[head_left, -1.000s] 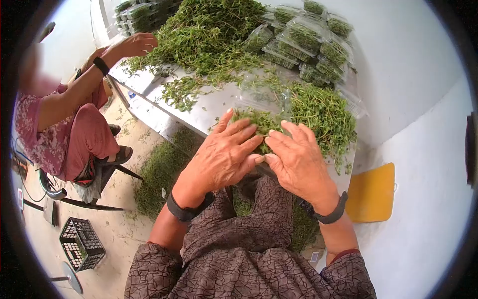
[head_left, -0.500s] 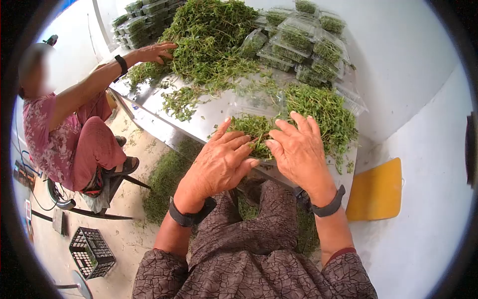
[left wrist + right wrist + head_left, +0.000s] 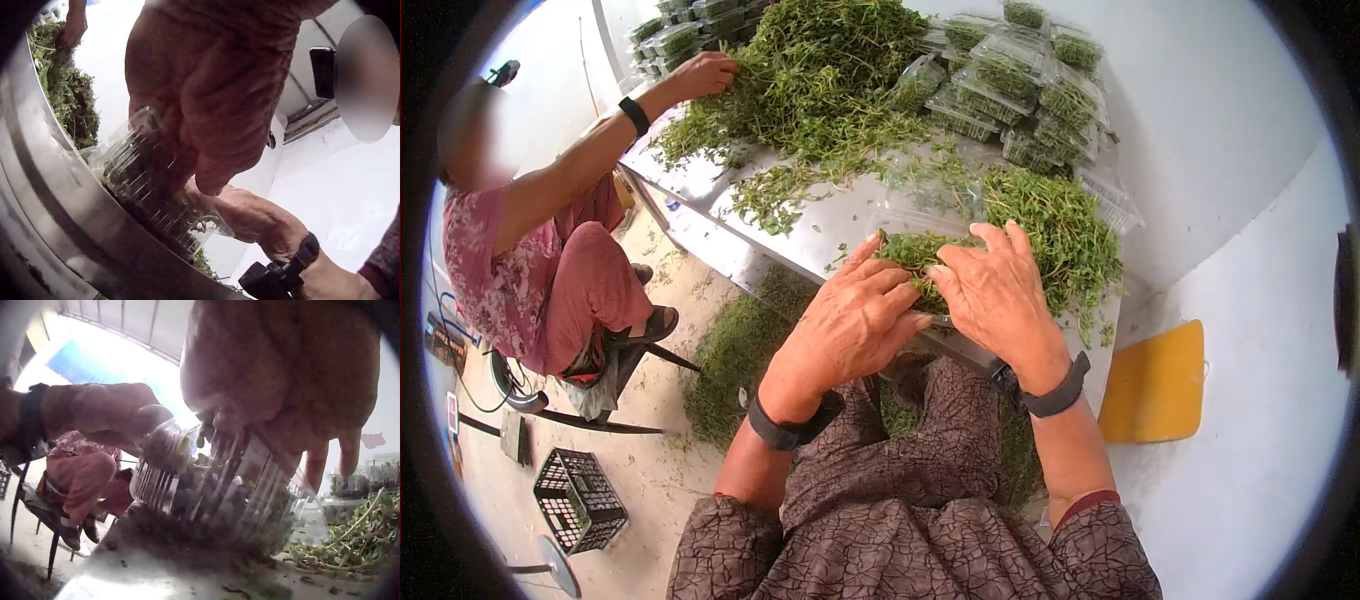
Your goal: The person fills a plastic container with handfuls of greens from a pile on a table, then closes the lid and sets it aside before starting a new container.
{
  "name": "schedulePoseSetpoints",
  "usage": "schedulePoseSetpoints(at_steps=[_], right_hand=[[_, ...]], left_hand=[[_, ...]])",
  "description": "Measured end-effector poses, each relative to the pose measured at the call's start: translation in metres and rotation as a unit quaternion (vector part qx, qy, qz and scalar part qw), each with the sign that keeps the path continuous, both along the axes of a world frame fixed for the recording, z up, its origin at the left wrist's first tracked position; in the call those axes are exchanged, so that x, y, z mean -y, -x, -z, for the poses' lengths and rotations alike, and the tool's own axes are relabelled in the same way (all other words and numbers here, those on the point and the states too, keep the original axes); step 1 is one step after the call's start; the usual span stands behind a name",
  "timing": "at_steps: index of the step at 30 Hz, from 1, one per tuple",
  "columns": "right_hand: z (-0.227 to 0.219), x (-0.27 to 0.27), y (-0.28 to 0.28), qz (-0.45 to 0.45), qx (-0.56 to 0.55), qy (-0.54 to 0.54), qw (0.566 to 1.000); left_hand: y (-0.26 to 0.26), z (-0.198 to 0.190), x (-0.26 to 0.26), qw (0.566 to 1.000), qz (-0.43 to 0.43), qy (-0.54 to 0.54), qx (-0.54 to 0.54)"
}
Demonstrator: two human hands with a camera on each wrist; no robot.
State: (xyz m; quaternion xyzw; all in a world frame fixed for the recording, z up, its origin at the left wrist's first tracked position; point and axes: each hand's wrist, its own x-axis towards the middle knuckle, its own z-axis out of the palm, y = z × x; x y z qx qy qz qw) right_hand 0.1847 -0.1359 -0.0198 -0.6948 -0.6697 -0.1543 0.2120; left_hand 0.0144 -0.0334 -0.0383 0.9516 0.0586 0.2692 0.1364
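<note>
A clear ribbed plastic box [image 3: 215, 487] full of leafy green sprigs [image 3: 912, 252] stands at the table's near edge. My left hand [image 3: 855, 322] lies over the box's left side, fingers close together and pressing on the sprigs, thumb held out. From the right, my right hand [image 3: 997, 305] presses the sprigs, its thumb and forefinger down at the box's opening. Its other fingers [image 3: 317, 465] reach past the box's outside in the right wrist view. A transparent lid [image 3: 920, 215] extends behind the filled part. Both palms hide some of the sprigs.
Loose greens [image 3: 1055, 235] lie right of the box, and a large heap [image 3: 830, 80] rises behind. Filled boxes [image 3: 1010, 85] are stacked at the back right. Another person [image 3: 550, 260] sits left, one hand at the heap. A yellow board [image 3: 1155, 385] leans against the wall.
My hands have stayed at the box, shifting slightly while pressing the sprigs; my right hand has tilted inward. The other person's hand has moved over the heap's left edge.
</note>
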Motion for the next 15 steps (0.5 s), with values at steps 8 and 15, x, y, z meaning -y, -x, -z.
schedulePoseSetpoints(at_steps=[8, 15], right_hand=[[-0.02, 0.009, -0.013, -0.056, -0.121, -0.019, 0.991], [-0.058, 0.041, -0.041, -0.021, -0.11, -0.064, 0.992]], left_hand=[[0.012, -0.001, -0.002, 0.997, 0.012, 0.036, 0.066], [0.025, -0.011, -0.004, 0.995, -0.019, 0.0, 0.101]])
